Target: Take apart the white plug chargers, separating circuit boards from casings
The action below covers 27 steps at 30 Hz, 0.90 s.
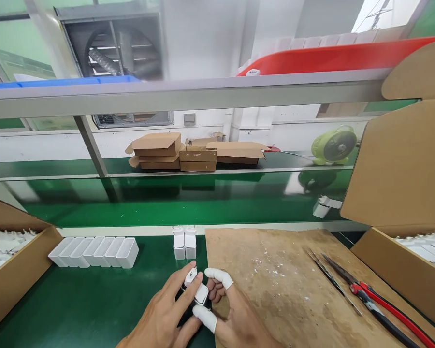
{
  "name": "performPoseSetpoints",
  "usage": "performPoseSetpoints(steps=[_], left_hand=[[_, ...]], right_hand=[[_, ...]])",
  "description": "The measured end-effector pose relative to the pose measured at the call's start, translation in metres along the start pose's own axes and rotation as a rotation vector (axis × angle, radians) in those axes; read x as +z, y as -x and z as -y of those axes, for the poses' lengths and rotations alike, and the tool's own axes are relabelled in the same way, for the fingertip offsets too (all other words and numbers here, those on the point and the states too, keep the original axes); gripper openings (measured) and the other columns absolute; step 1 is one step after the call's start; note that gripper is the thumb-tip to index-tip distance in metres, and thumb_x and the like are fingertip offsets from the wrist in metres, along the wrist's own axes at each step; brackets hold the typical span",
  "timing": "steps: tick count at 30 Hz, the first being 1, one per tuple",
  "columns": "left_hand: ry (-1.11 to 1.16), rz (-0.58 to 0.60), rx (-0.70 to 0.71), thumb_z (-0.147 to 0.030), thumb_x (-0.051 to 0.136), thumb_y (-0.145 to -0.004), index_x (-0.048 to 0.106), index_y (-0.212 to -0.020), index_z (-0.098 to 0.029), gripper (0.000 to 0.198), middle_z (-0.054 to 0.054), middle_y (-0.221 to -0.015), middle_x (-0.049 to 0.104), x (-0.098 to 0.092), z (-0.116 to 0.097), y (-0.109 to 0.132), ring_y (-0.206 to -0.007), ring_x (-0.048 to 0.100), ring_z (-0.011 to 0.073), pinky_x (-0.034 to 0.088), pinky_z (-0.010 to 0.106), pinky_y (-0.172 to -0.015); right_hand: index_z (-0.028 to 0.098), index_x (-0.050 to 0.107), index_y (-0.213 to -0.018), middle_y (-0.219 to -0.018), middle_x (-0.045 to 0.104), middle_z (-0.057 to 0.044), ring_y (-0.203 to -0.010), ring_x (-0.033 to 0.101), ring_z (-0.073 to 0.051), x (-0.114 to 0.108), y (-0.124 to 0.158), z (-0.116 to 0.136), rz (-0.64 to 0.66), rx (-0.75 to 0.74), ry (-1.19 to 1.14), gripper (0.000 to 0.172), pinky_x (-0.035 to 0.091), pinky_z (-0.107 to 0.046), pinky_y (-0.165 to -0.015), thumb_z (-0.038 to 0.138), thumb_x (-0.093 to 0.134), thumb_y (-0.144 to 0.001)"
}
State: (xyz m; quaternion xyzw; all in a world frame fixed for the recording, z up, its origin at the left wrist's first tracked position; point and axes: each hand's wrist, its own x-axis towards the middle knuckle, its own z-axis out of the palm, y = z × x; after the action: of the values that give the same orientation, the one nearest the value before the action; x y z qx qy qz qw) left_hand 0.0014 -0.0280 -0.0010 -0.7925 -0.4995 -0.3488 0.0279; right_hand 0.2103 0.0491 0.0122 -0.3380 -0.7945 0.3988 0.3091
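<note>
Left hand (166, 309) part-closed on white plastic part (202, 294), under its fingers, just off brown board's (275, 299) left edge. Right hand (239, 314) half-curled, just right of part; can't tell if gripping.

Looks bright and fairly even overall, flares to white in the window (395, 14) far beyond and right of the brown board (268, 299). Mirrors dark, smeared reflections in the glossy green surface (239, 210) just beyond the board. Falls into soft shadow under the left hand (163, 311), beside the board's left edge. Blurs at the wall fan (125, 46), far beyond and left of the board, and stretches the cardboard box (406, 164) to its right
</note>
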Motion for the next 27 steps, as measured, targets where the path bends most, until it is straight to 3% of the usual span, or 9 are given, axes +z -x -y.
performPoseSetpoints(steps=[8, 11, 14, 16, 20, 22, 25, 27], left_hand=[[-0.219, -0.077, 0.077, -0.022, 0.066, -0.103, 0.033, -0.17, -0.019, 0.075, 0.028, -0.152, 0.063, 0.009, 0.0, 0.002, -0.136, 0.069, 0.0385, 0.07, 0.044, -0.098], [-0.191, -0.104, 0.02, -0.024, 0.066, -0.102, 0.047, -0.16, -0.021, 0.061, 0.026, -0.146, 0.065, 0.012, -0.003, -0.002, -0.123, 0.076, 0.0368, 0.073, 0.039, -0.085], [-0.046, -0.143, -0.022, -0.022, 0.065, -0.098, 0.059, -0.143, -0.021, 0.046, 0.023, -0.139, 0.061, 0.01, -0.002, -0.007, -0.103, 0.078, 0.0288, 0.071, 0.034, -0.074], [-0.005, -0.202, -0.038, -0.02, 0.065, -0.096, 0.061, -0.139, -0.021, 0.043, 0.021, -0.136, 0.057, 0.005, 0.003, -0.009, -0.103, 0.076, 0.0264, 0.07, 0.035, -0.081], [-0.098, -0.341, -0.19, -0.023, 0.064, -0.1, 0.067, -0.136, -0.025, 0.036, 0.017, -0.135, 0.058, -0.01, 0.028, -0.013, -0.119, 0.072, 0.0307, 0.068, 0.044, -0.094], [-0.084, -0.308, -0.314, -0.028, 0.059, -0.104, 0.063, -0.146, -0.029, 0.043, 0.016, -0.141, 0.061, -0.014, 0.043, -0.013, -0.128, 0.071, 0.0327, 0.068, 0.047, -0.099], [0.042, -0.215, -0.485, -0.031, 0.048, -0.107, 0.037, -0.168, -0.028, 0.062, 0.017, -0.159, 0.058, -0.013, 0.062, -0.014, -0.147, 0.059, 0.0357, 0.058, 0.059, -0.115], [0.1, -0.218, -0.559, -0.031, 0.045, -0.107, 0.023, -0.173, -0.027, 0.07, 0.018, -0.167, 0.05, -0.008, 0.072, -0.015, -0.154, 0.051, 0.0381, 0.05, 0.067, -0.121]], right_hand=[[0.027, 0.058, -0.134, -0.105, 0.068, -0.001, -0.093, 0.067, -0.02, 0.0, 0.002, -0.001, -0.003, -0.045, 0.03, 0.041, 0.057, -0.035, -0.088, 0.027, 0.067, -0.094], [0.026, 0.059, -0.136, -0.104, 0.069, -0.001, -0.092, 0.068, -0.02, -0.002, 0.002, 0.003, 0.001, -0.031, 0.018, 0.045, 0.057, -0.035, -0.088, 0.028, 0.069, -0.092], [0.026, 0.059, -0.139, -0.108, 0.071, -0.003, -0.097, 0.07, -0.021, -0.007, 0.002, 0.006, 0.013, -0.023, -0.002, 0.046, 0.059, -0.035, -0.092, 0.038, 0.069, -0.096], [0.026, 0.061, -0.137, -0.11, 0.072, -0.004, -0.097, 0.07, -0.021, -0.009, 0.002, 0.004, -0.025, -0.028, 0.031, 0.042, 0.059, -0.036, -0.093, 0.043, 0.066, -0.099], [0.029, 0.063, -0.135, -0.108, 0.072, -0.004, -0.094, 0.069, -0.021, -0.007, 0.001, -0.005, -0.112, -0.049, 0.116, 0.038, 0.06, -0.036, -0.091, 0.047, 0.061, -0.102], [0.03, 0.063, -0.135, -0.107, 0.073, -0.004, -0.092, 0.07, -0.02, -0.006, -0.001, -0.011, -0.134, -0.074, 0.15, 0.036, 0.06, -0.035, -0.089, 0.048, 0.06, -0.103], [0.031, 0.066, -0.133, -0.104, 0.075, -0.003, -0.087, 0.073, -0.019, -0.007, -0.003, -0.015, -0.119, -0.128, 0.225, 0.032, 0.062, -0.032, -0.084, 0.044, 0.06, -0.104], [0.032, 0.066, -0.133, -0.103, 0.076, -0.003, -0.085, 0.074, -0.02, -0.008, -0.004, -0.015, -0.1, -0.17, 0.264, 0.032, 0.063, -0.031, -0.082, 0.04, 0.06, -0.103]])
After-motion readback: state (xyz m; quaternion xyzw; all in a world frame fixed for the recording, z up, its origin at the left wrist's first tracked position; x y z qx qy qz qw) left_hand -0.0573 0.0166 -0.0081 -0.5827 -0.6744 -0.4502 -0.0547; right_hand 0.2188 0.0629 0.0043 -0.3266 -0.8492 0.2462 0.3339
